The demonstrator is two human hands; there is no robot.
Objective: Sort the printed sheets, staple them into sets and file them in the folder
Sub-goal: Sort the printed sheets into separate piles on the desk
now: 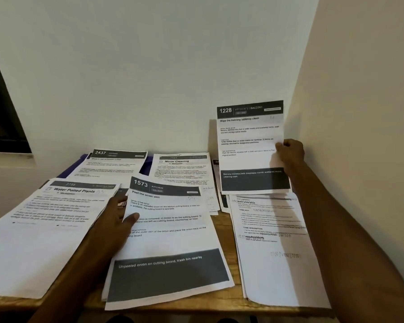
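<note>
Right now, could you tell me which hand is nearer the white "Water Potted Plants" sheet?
Left. The left hand rests beside the white "Water Potted Plants" sheet; the right hand is far right.

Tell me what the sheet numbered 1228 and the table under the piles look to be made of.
Sheet 1228: thin matt office paper, apparently; held up by the right hand, it bends slightly and carries dark toner bands. Table: looks like wood or wood-look laminate, with a warm brown, grain-streaked top of low sheen; which of the two cannot be told.

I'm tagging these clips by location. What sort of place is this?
Probably a home or small office corner: a wooden table pushed against plain walls, covered in printed task sheets, beside a dark window.
</note>
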